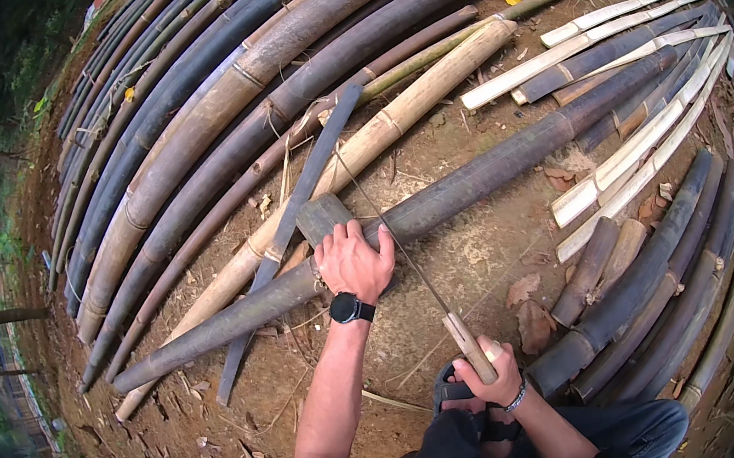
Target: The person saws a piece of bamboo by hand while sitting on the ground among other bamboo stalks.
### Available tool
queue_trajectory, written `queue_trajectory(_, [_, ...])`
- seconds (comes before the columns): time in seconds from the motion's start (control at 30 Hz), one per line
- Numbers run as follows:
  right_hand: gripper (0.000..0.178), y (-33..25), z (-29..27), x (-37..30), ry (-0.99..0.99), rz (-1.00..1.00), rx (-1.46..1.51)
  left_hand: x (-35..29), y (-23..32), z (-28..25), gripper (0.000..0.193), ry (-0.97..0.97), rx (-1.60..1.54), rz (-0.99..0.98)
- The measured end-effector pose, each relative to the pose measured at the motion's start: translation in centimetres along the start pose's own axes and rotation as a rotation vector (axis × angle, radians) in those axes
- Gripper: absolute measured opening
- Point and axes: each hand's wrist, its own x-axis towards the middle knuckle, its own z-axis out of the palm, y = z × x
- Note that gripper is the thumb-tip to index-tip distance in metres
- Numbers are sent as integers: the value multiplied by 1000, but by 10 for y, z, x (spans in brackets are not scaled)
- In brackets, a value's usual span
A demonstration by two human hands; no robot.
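Nearest, the right hand (494, 372) is clenched round the pale wooden handle of a saw (408, 261); its knuckles hide the handle's butt, and a sandalled foot (452, 396) shows just under it, half covered by the dark trouser knee. From that hand the thin blade runs up and to the left, narrow and hard to follow against the dirt, until it crosses the dark bamboo pole (438, 201) just right of the left hand (355, 261).

The left hand lies flat and spread on top of this pole, pressing it down, with a black watch on the wrist. Fingertips reach over the pole's far side and touch a short dark block (322, 215) that sits just beyond. The pole itself stretches from near left to far right across bare ground; whether the blade has bitten into it cannot be made out.

A flat dark slat (293, 229) slants across the pole to the left of the hand. Farther off lies a pale bamboo pole (390, 119), then a wide row of dark and tan poles (210, 92), their ends cut off by the frame's rim. To the right, split pale strips (642, 137) lie stacked.
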Motion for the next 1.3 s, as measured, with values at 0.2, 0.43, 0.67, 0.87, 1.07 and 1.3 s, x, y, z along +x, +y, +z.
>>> queue_trajectory(0.2, [36, 0, 2, 7, 31, -42, 1, 1, -1, 2, 37, 15, -9, 9])
queue_trajectory(0.43, [31, 6, -6, -8, -2, 6, 6, 3, 3, -1, 37, 15, -4, 3])
queue_trajectory(0.67, [28, -1, -10, -8, -20, 15, 60, 0, 3, -1, 42, 15, 6, 2])
queue_trajectory(0.87, [31, -9, -3, 13, -1, 1, 57, 0, -2, -3, 42, 0, -12, -9])
queue_trajectory(1.07, [31, 2, -2, -1, -16, 51, 104, 2, 1, -1, 40, 9, -7, -1])
queue_trajectory(1.3, [32, 1, -6, -13, -10, 32, 115, 0, 1, 1, 42, 19, -2, 14])
